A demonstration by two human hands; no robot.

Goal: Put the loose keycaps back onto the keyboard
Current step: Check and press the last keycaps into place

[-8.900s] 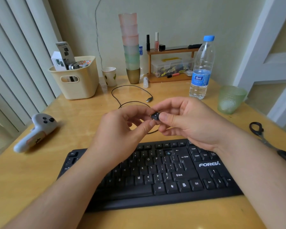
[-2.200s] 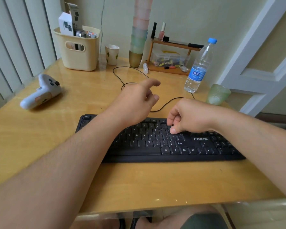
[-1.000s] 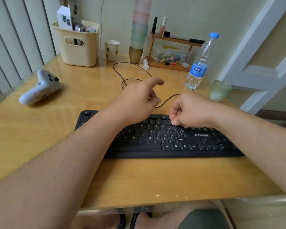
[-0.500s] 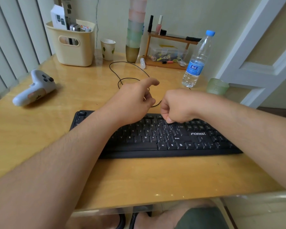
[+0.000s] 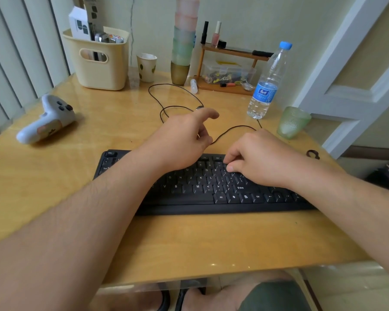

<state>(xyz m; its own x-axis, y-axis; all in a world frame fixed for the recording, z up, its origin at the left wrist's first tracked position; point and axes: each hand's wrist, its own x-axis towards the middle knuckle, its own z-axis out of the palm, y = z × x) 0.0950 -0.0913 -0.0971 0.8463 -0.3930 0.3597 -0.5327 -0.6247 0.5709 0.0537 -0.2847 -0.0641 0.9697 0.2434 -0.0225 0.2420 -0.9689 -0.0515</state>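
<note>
The black keyboard (image 5: 200, 194) lies across the middle of the wooden desk. My right hand (image 5: 258, 158) is over the right part of its main key block, fingers curled down, with the thumb and fingertips touching keys in the upper rows. No loose keycap shows in it or on the desk. My left hand (image 5: 180, 140) hovers above the keyboard's top edge, index finger stretched forward and the other fingers loosely curled, holding nothing. My left forearm hides the keyboard's left-middle keys.
The black cable (image 5: 231, 130) loops behind the keyboard. A white game controller (image 5: 47, 122) lies at the left. At the back stand a cream basket (image 5: 99, 61), a paper cup (image 5: 147, 67), stacked cups (image 5: 183, 41), a small shelf (image 5: 229, 70), a water bottle (image 5: 267, 86) and a green glass (image 5: 293, 122).
My right hand has loosened from a tight fist and its fingertips now rest on the upper key rows. My left hand has stayed hovering in much the same pose.
</note>
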